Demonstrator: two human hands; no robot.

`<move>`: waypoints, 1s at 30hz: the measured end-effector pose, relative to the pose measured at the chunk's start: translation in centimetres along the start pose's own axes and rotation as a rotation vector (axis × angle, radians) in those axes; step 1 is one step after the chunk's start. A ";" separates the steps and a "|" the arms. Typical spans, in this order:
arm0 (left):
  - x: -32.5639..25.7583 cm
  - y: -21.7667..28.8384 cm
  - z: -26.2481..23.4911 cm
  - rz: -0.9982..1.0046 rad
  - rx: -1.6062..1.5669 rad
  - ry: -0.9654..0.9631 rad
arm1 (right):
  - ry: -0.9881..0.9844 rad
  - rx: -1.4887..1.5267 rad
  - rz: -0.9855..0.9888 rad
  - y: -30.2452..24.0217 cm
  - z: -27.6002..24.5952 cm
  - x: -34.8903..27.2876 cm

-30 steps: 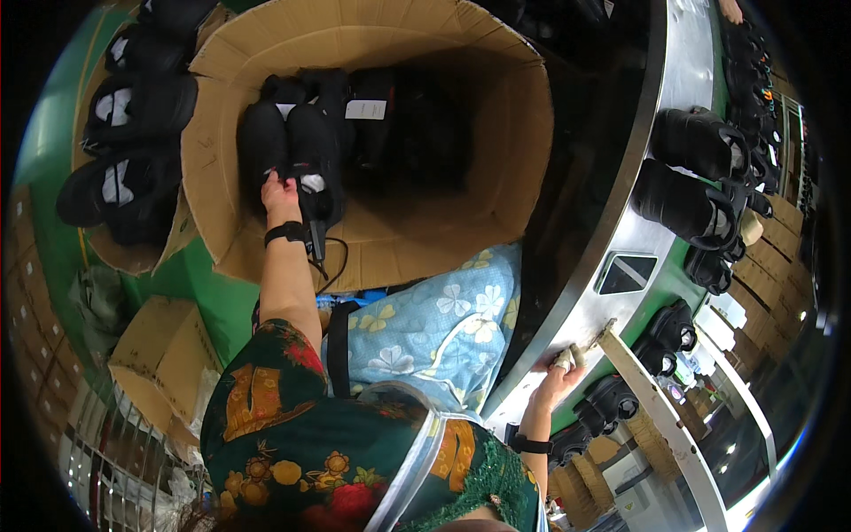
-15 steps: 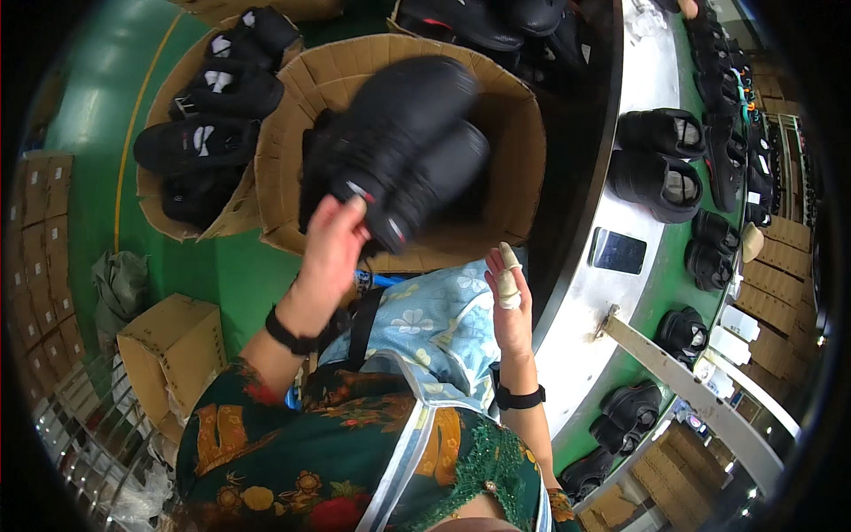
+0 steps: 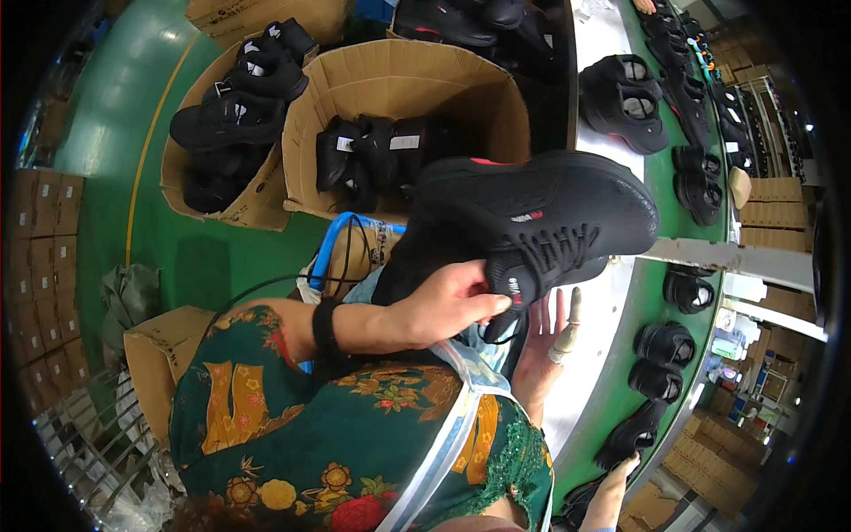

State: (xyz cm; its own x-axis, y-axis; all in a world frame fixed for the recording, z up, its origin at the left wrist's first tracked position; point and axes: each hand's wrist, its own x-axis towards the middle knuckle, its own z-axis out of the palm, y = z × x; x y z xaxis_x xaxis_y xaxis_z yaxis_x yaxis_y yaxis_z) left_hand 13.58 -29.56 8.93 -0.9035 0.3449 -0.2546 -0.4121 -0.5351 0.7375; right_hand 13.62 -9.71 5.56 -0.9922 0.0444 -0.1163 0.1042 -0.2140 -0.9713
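Note:
A pair of black lace-up sneakers (image 3: 567, 199) hangs in front of me, one mostly covering the other. My left hand (image 3: 456, 306) is closed on the tongue and collar end of the sneakers, thumb on the tongue's label. Just below them is my right hand (image 3: 545, 355), palm up and fingers stretched out. Pale covers sit on some of its fingers. Whether it touches the lower sneaker I cannot tell. Behind the pair stands an open cardboard box (image 3: 408, 66) with several black shoes (image 3: 359, 155) inside.
A second box (image 3: 235, 208) piled with black shoes stands to its left. Along the right runs a green conveyor (image 3: 612, 377) bearing several shoes, with a metal ledge (image 3: 598, 328) beside it and a white bar (image 3: 736, 259) across. Another person's hand (image 3: 620, 470) touches a shoe at lower right.
My left hand has brought the sneakers out from over the box, toward me and to the right. My right hand has shifted lower, beneath them. Another person's hand has appeared at lower right.

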 end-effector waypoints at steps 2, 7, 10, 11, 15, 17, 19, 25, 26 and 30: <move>0.6 -1.0 2.0 0.024 0.093 -0.094 | 0.035 0.013 -0.046 -1.7 -0.4 -1.1; 1.7 -3.0 6.7 -0.002 0.127 -0.139 | 0.118 -0.088 -0.196 -2.9 -3.3 -4.5; 2.3 -3.6 9.6 -0.056 0.017 -0.230 | 0.199 -0.234 -0.369 -5.0 -3.3 -6.7; 2.7 -3.8 10.9 -0.085 0.022 -0.276 | 0.217 -0.227 -0.417 -5.2 -4.1 -7.2; 6.6 -8.0 15.2 -0.186 -0.075 -0.379 | 0.435 -0.432 -0.551 -4.0 -8.7 -7.2; 10.0 -11.1 15.4 -0.295 -0.075 -0.363 | 0.493 -0.616 -0.484 -1.8 -12.3 -6.3; 13.7 -13.7 14.0 -0.418 -0.003 -0.389 | 0.482 -0.829 -0.419 0.2 -14.8 -6.6; 14.4 -6.2 10.6 -0.126 0.858 -0.889 | 0.720 -0.739 -0.061 0.5 -12.8 -7.1; 13.6 -4.4 10.8 -0.158 0.976 -0.887 | 0.792 -0.803 -0.047 1.0 -12.9 -6.6; 11.8 1.8 10.6 -0.291 1.054 -1.113 | 0.816 -0.757 -0.079 0.7 -13.2 -5.8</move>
State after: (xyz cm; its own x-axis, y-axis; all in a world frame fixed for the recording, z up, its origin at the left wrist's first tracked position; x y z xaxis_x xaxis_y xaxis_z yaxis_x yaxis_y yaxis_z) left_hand 3.41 -18.30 13.86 -0.0750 0.9683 -0.2385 0.1462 0.2472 0.9579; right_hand 20.37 2.76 2.80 -0.6845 0.7190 0.1206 0.3331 0.4555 -0.8256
